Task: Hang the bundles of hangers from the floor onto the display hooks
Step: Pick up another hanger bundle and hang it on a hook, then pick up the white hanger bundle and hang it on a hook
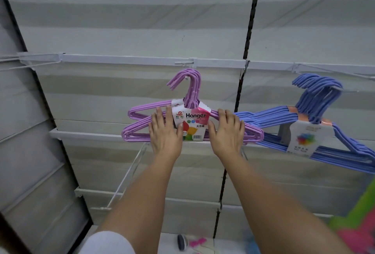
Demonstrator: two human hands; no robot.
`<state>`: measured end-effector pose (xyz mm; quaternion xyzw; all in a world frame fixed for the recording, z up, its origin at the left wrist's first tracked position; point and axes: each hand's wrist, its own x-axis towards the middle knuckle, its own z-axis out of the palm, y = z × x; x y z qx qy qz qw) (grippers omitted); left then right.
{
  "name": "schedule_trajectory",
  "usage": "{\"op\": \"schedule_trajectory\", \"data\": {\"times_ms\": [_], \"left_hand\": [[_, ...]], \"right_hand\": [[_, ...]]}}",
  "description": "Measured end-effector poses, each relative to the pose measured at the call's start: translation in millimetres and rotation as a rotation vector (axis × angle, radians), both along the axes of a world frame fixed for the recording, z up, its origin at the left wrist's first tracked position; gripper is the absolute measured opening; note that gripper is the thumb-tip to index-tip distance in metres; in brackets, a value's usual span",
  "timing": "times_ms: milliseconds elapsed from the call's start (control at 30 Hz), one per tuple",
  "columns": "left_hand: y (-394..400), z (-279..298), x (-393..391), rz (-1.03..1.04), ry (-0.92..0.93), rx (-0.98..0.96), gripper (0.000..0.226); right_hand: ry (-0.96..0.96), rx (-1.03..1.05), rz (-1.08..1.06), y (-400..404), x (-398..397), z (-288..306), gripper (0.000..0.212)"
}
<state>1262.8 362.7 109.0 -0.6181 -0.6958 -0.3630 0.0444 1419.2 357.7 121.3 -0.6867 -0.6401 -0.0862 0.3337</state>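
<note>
Both hands are on the purple hanger bundle point(190, 111), one at each side of its paper label point(189, 123). The left hand point(165, 130) lies over the bundle's left shoulder with fingers nearly straight and thumb against the label edge; the right hand point(227, 131) has its grip curled over the right shoulder wires. Above the hands, the bundle's hooks sit over a white display hook point(185, 63) on the wall rail. Just right of the right hand, a blue hanger bundle point(316, 115) hangs from its own peg
</note>
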Motion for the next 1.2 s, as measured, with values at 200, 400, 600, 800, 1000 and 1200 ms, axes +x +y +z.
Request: {"op": "schedule_trajectory", "data": {"times_ms": [200,400,600,800,1000,1200], "left_hand": [[-28,-27,-10,-0.062,-0.032,-0.031,0.065],[-62,-59,-14,-0.273,-0.106,-0.130,0.053],[-91,-103,-3,-0.456,-0.054,-0.305,0.051],[-122,-137,43,-0.662,-0.033,-0.411,0.051],[-173,-168,117,-0.850,0.023,-0.538,0.050],[-240,-186,216,-1.042,0.087,-0.627,0.048]], "right_hand": [[0.044,-0.043,-0.092,-34,-3,-22,0.057],[0.111,-0.117,-0.125,-81,-9,-55,0.053],[0.172,-0.152,-0.261,-144,7,-94,0.047],[0.176,-0.181,-0.421,-220,56,-134,0.064],[0.224,-0.335,-0.642,-309,114,-173,0.053],[0.356,-0.374,-0.890,-397,177,-196,0.046]]}}
